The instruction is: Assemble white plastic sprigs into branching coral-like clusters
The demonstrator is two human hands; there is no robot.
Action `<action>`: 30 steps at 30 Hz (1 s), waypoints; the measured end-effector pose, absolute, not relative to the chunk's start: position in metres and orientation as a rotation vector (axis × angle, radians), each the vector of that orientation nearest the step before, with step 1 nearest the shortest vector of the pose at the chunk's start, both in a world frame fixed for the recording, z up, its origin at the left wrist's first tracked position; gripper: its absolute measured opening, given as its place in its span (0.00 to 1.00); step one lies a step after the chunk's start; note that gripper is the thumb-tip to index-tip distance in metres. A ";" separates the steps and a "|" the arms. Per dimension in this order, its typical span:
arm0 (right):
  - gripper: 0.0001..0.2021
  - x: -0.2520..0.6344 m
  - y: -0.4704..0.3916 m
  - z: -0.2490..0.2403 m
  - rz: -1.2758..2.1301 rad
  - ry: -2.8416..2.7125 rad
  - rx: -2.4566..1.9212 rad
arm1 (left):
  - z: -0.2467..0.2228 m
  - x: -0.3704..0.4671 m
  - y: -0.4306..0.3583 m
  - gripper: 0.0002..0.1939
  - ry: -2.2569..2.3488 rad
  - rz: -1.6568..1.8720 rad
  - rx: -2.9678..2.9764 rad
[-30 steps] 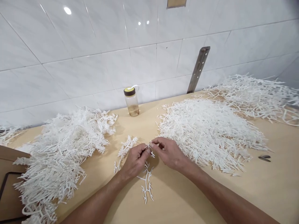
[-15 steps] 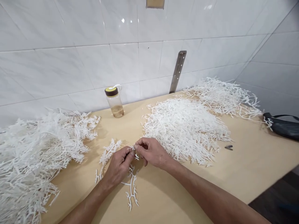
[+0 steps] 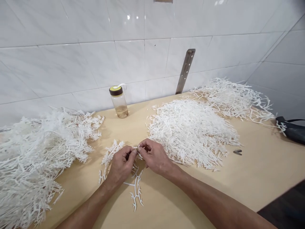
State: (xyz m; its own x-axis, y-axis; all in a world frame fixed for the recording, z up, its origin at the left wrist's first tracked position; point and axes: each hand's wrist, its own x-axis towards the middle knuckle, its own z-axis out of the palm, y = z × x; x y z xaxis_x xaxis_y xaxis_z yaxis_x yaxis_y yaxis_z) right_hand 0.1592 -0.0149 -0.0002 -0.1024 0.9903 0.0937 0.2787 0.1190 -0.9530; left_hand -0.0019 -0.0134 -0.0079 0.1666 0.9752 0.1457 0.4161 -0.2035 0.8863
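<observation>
My left hand (image 3: pixel 122 161) and my right hand (image 3: pixel 154 156) meet above the middle of the table, thumbs and forefingers pinched together. Between their fingertips is a small white branched piece (image 3: pixel 135 147), mostly hidden by the fingers. Below them on the table lies a white branching sprue (image 3: pixel 135 187) with short side twigs. Beside my left hand rests another white branched cluster (image 3: pixel 111 152), partly covered by that hand. Just beyond my right hand spreads a big heap of small white pieces (image 3: pixel 190 133).
A tangled white pile (image 3: pixel 35 152) fills the left side. At the back stand a lidded bottle (image 3: pixel 120 103) and a perforated metal strip (image 3: pixel 185 71) against the tiled wall. Bare white branches (image 3: pixel 235 98) lie back right, near a black bag (image 3: pixel 292 130) and small dark metal snips (image 3: pixel 237 152).
The view has tilted down and shifted slightly left. Both hands keep pinching at the same spot, and the twig that hung between them has turned and shows less.
</observation>
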 end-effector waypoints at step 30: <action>0.08 0.159 -0.015 -0.002 0.642 -1.745 -1.216 | -0.005 -0.002 -0.014 0.17 1.253 0.977 1.655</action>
State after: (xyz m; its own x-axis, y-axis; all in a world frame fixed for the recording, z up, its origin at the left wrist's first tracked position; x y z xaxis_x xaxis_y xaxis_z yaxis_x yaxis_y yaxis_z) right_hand 0.1593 -0.0147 -0.0023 -0.1246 0.9201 0.3714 0.4603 0.3852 -0.7998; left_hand -0.0021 -0.0138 -0.0046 0.2027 0.9740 0.1010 0.3357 -0.1660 0.9272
